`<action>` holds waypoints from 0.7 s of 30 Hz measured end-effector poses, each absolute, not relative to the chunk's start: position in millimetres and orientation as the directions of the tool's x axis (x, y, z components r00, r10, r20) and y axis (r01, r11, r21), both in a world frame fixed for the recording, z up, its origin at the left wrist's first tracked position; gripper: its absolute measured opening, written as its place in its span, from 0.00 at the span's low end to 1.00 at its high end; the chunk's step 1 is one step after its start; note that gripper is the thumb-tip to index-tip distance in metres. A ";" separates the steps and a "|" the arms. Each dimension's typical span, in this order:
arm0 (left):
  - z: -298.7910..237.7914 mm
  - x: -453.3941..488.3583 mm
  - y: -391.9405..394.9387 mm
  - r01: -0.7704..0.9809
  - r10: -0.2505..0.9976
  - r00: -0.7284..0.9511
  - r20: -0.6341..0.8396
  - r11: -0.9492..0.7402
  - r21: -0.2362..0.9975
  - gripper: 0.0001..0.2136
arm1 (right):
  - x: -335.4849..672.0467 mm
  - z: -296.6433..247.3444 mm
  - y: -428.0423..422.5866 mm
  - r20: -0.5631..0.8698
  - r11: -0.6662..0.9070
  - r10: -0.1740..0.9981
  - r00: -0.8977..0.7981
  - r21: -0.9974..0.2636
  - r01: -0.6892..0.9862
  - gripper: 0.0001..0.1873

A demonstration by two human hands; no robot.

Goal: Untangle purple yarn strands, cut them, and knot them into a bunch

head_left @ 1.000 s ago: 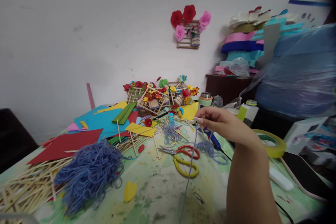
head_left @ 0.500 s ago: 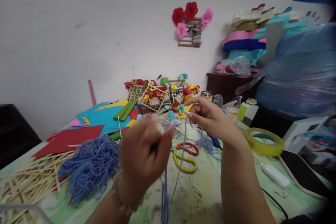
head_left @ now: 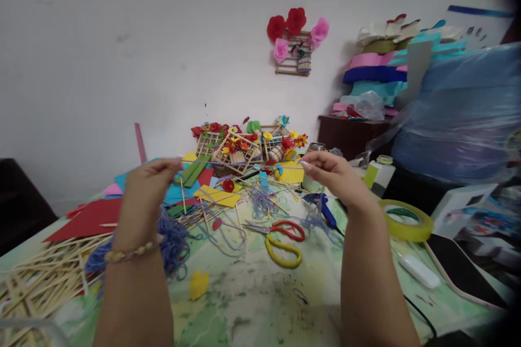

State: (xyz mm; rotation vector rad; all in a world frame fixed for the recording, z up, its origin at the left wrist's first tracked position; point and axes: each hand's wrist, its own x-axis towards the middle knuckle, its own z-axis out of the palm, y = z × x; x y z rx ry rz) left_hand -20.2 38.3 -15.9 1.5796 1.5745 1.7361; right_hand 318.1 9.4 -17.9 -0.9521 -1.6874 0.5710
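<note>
A thin purple strand of yarn [head_left: 240, 165] runs nearly level between my two raised hands. My left hand [head_left: 152, 179], a beaded bracelet on its wrist, pinches one end. At the other end my right hand [head_left: 331, 171] pinches the yarn between thumb and fingers. Behind my left forearm lies a heap of purple yarn [head_left: 175, 246], partly hidden. Scissors [head_left: 287, 249] with one red and one yellow handle rest on the table between my arms, blades slightly apart. Just left of my right hand is a small blue-and-yellow flower [head_left: 279, 170].
Wooden sticks [head_left: 36, 276] and red paper [head_left: 89, 217] lie at the left. Flower-trimmed stick frames [head_left: 238, 152] stand against the wall. On the right are a blue glue gun [head_left: 325, 209], yellow tape [head_left: 407, 219], a white object [head_left: 419, 271] and a dark tablet-like slab [head_left: 464, 271].
My left hand has swung left and away from my right hand, drawing the yarn from hanging down to stretched sideways. My right hand has stayed nearly in place.
</note>
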 end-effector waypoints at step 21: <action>-24.8 76.7 9.2 0.350 0.814 0.517 0.265 -0.484 0.802 0.18 | 260.6 -16.3 -4.0 0.531 0.613 0.777 -0.338 -0.760 0.214 0.10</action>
